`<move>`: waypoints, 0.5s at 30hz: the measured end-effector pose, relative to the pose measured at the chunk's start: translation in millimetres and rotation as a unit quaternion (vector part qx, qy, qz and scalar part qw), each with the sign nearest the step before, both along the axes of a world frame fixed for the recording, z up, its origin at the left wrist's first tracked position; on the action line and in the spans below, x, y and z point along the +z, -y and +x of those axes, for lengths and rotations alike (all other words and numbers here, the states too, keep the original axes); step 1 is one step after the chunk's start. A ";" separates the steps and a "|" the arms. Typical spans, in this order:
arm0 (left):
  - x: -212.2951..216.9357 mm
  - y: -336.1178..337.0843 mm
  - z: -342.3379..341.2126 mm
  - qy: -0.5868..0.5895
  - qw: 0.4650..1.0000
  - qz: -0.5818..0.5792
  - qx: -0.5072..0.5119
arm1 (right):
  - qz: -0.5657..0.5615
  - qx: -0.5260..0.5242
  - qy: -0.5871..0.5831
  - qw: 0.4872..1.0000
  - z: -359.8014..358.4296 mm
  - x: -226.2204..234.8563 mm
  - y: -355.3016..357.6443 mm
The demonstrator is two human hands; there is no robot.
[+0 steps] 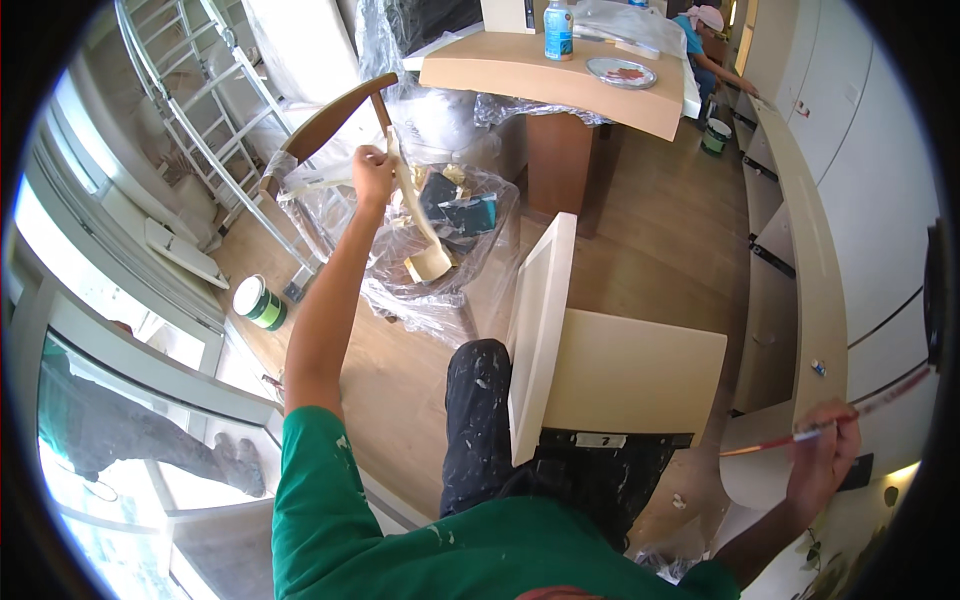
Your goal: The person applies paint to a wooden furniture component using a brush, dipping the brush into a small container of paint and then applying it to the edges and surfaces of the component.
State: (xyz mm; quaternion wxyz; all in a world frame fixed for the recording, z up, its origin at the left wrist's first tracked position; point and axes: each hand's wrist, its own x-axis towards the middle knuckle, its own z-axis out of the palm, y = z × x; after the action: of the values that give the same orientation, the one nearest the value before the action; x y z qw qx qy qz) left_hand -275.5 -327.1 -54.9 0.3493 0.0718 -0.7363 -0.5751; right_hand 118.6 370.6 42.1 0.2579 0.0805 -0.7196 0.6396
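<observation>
My left hand (373, 178) reaches forward with its fingers closed on the upper part of a long tan strip of tape or paper (409, 195). The strip hangs down to a wider curled end (431, 264) over the plastic-covered chair seat. Off to the right, my right hand (826, 450) grips a thin paintbrush (765, 446) with a reddish handle, held roughly level beside the cabinet wall. A cream drawer (630, 375) with a tall front panel (540, 340) stands before my legs. Its dark runner faces me.
The wooden chair (345, 115) carries plastic sheeting and dark cloths. A ladder (215, 120) and a paint bucket (260, 302) stand left. The desk (540, 70) bears a blue-labelled bottle (558, 30) and a palette-like plate (621, 72). Another person (700, 45) works by the long cabinet (790, 240).
</observation>
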 end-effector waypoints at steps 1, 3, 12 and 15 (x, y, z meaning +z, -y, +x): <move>-3.6 5.4 -6.8 -0.003 0.999 0.032 0.026 | -0.006 -0.030 0.003 1.000 8.9 -1.9 -10.0; -11.4 6.0 -20.4 0.005 0.992 -0.036 0.121 | -0.031 -0.102 -0.008 0.994 18.0 -10.6 -17.9; -98.7 15.7 -50.2 0.076 0.947 -0.238 0.203 | -0.043 -0.184 0.047 0.981 47.6 -50.1 -56.3; -136.5 14.2 -46.7 0.136 0.936 -0.281 0.159 | 0.002 -0.226 0.048 0.973 48.5 -51.1 -55.6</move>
State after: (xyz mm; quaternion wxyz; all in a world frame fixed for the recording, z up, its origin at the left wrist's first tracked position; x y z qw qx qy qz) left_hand -322.2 -341.3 -191.4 0.3391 0.1643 -0.8873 -0.2659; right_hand 167.1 426.2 -9.0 0.3612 -0.1143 -0.7319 0.5664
